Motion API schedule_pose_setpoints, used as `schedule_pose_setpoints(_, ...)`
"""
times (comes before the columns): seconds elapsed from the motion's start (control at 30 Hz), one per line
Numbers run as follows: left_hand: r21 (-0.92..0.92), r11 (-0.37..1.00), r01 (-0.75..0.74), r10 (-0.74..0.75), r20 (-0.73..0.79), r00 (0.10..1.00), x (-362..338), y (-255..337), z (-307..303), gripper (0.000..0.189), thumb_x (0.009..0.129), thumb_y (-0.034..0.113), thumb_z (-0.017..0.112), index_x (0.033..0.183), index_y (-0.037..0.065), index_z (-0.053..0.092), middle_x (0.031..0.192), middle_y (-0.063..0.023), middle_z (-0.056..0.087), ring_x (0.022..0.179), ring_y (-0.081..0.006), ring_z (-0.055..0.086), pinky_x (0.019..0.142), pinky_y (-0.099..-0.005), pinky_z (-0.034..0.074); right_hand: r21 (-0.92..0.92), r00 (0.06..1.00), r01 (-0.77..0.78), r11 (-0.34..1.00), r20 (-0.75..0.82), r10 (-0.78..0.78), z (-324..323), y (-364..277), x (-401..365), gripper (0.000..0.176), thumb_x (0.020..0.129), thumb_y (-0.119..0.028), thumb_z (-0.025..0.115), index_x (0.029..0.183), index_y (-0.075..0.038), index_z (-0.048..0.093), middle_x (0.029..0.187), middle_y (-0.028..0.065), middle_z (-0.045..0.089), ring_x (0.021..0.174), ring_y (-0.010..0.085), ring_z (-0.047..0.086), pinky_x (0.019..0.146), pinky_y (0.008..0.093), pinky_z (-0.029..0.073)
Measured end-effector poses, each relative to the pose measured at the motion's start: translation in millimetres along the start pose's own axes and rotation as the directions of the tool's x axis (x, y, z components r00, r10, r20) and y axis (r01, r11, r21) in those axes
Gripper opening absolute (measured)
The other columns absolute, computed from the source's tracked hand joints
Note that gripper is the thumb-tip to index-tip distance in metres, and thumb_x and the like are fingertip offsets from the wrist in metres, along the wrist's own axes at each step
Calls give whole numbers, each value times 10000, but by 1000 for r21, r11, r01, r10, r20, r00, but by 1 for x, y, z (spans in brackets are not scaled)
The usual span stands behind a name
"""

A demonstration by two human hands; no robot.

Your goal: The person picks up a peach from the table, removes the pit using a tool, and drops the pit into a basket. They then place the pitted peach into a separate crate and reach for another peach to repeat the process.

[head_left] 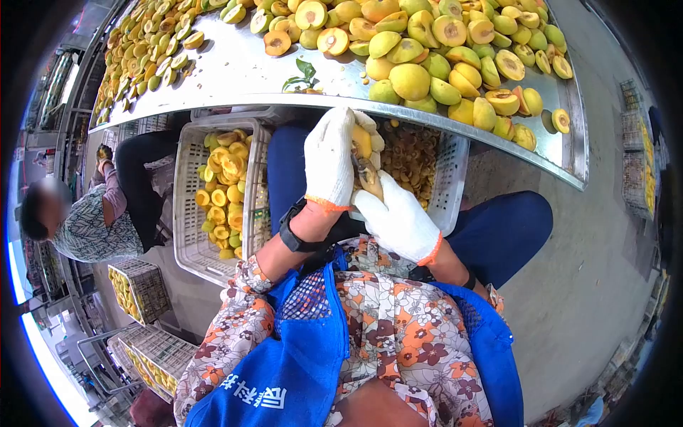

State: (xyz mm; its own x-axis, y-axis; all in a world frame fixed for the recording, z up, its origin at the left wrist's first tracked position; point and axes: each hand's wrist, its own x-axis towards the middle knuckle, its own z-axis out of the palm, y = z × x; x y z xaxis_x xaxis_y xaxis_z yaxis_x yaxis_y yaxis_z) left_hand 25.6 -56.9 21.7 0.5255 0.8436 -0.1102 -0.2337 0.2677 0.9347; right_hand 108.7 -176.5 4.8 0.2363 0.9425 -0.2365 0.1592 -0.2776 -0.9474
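My left hand (330,158), in a white knit glove, is closed round a yellow fruit piece (361,141) just below the metal table's front edge. My right hand (398,217), gloved too, grips a small tool (369,179) with a wooden-looking handle, its metal end against the fruit. Fingers partly hide both. Under my hands stands a crate of brown pits and scraps (413,153). Left of it, a white crate (254,206) holds halved yellow fruit (229,167).
The metal table (235,78) bears heaps of whole and halved fruit (409,82) and a leafy sprig (304,74). Another person (92,224) sits at the left. Fruit crates (146,292) stand on the floor at lower left, and stacked crates (635,164) at far right.
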Motion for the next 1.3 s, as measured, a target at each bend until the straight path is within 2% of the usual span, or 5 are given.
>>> schedule_pose_setpoints(0.6, -718, 666, 202, -158, 129, 979, 38, -7, -22, 316, 1019, 437, 567, 1021, 122, 601, 940, -79, 608, 766, -200, 547, 550, -279, 427, 704, 842, -463, 538, 539, 20, -23, -6, -3, 142, 1055, -225, 527, 1041, -85, 541, 642, -22, 447, 439, 56, 391, 369, 233, 312)
schedule_pose_setpoints(0.77, 454, 867, -205, 326, -206, 923, 46, 33, -140, 305, 984, 383, 625, 1024, 85, 670, 863, -81, 686, 791, -208, 674, 630, -351, 524, -67, 976, -133, 989, 165, 142, -36, 46, -7, 128, 987, -186, 614, 1081, -103, 642, 832, 182, 568, 640, 320, 610, 540, 421, 493)
schedule_pose_setpoints(0.83, 905, -425, 29, 558, 236, 795, 49, 39, -185, 202, 907, 307, 702, 934, 110, 738, 974, -103, 709, 840, -300, 690, 791, -425, 545, -149, 979, -64, 987, 183, 91, -42, 70, -13, 228, 997, -257, 614, 1082, -45, 610, 780, 191, 594, 625, 327, 627, 551, 425, 492)
schedule_pose_setpoints(1.1, 887, 339, -315, 407, 163, 899, 195, -23, -118, 444, 935, 328, 669, 1295, 75, 609, 1139, -187, 679, 1083, -329, 642, 915, -443, 507, -296, 996, -2, 955, 80, 27, -24, 44, -8, 412, 988, -383, 599, 1094, 9, 533, 823, 341, 646, 834, 523, 650, 691, 556, 514)
schedule_pose_setpoints(1.3, 992, 55, -112, 160, 102, 982, 216, 6, -44, 549, 877, 447, 666, 1323, 160, 524, 1193, -278, 620, 1052, -454, 640, 906, -495, 527, -348, 965, -245, 905, 4, 263, -32, 44, -10, 501, 959, -467, 590, 1129, 2, 546, 960, 366, 660, 971, 537, 638, 814, 554, 520)
